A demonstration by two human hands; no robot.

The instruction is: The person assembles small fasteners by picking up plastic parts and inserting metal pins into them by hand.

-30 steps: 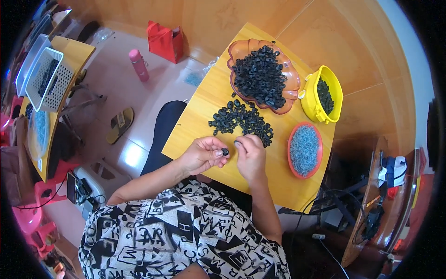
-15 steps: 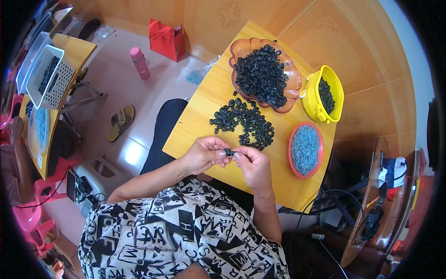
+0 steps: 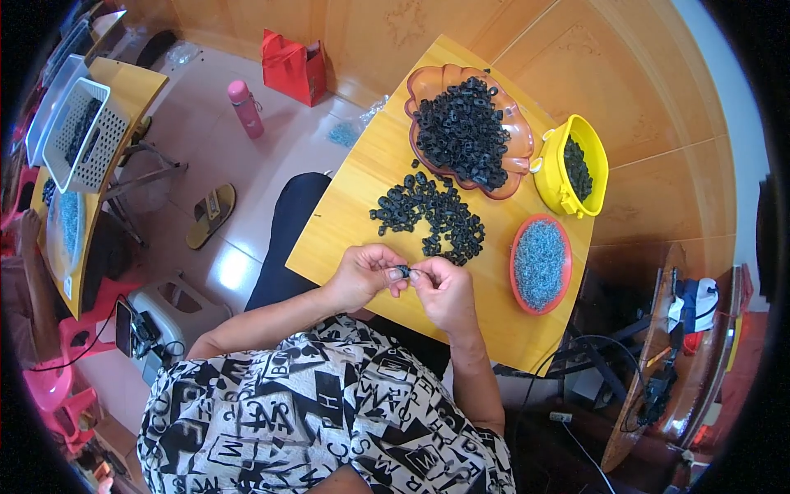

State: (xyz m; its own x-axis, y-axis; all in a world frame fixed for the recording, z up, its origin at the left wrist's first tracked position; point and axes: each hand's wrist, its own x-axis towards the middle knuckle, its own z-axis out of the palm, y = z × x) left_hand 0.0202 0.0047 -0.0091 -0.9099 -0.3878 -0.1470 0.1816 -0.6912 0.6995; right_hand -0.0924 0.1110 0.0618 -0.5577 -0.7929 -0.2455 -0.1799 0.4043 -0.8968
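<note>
Hands at work above the near edge of a yellow wooden table, clock directions taken about them with twelve at the top of the view. Left hand (image 3: pixel 360 273): thumb and forefinger pinched on a small black piece (image 3: pixel 403 271), remaining fingers curled. Right hand (image 3: pixel 446 295): thumb and forefinger drawn together on the piece's three o'clock end; whether they grip a second part cannot be told, since the fingertips cover much of the piece. Beneath lies the table (image 3: pixel 494 300), set askew. Toward twelve to one o'clock, loose black pieces (image 3: pixel 401 210) spread over the wood, between the hands and a scalloped amber tray (image 3: pixel 518 132) heaped with similar pieces. A yellow container (image 3: pixel 546 179) with dark pieces inside stands at two o'clock; a red oval bowl (image 3: pixel 540 311) of fine blue-grey bits, at three. Beyond the table, pale floor tiles (image 3: pixel 239 177) bear a sandal (image 3: pixel 211 216) between nine and ten, a pink bottle (image 3: pixel 245 111) between ten and eleven, and a red bag (image 3: pixel 288 70) at eleven. A grey stool (image 3: pixel 197 317) stands at nine; a white basket (image 3: pixel 111 138) occupies a second table at ten. Wood-toned wall panels (image 3: pixel 576 74) curve from eleven to three.
</note>
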